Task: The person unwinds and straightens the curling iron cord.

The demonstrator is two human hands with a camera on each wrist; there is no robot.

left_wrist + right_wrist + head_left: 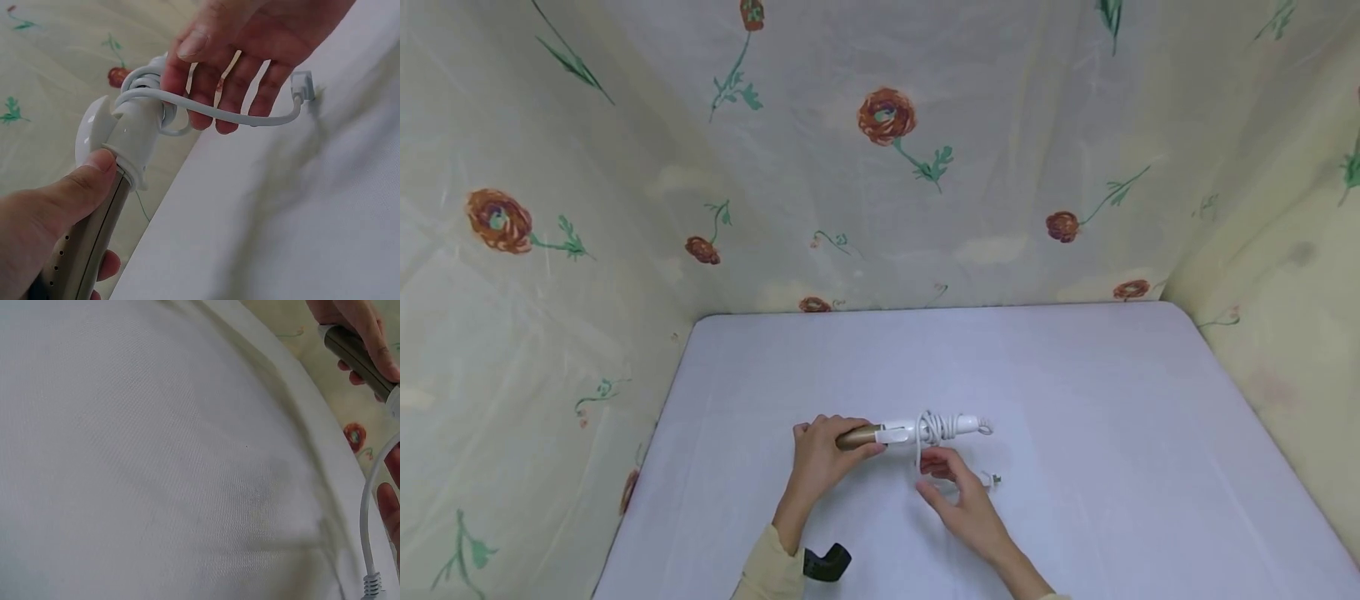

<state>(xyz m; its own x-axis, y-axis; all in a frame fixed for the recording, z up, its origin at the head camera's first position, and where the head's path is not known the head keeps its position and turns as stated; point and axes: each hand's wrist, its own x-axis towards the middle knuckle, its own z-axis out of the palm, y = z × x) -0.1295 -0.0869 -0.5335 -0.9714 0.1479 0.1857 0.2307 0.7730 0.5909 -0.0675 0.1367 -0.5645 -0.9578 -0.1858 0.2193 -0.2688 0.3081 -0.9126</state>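
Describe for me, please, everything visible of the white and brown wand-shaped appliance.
The white and brown wand-shaped appliance has a brown tube with a row of small holes, and a glossy, plastic-looking white section with a lever. Its white cord winds round that section, one length leading to a white plug. Crosswise in the head view, it seems raised above the white table. The left hand grips the brown tube; the right hand is at the loose cord.
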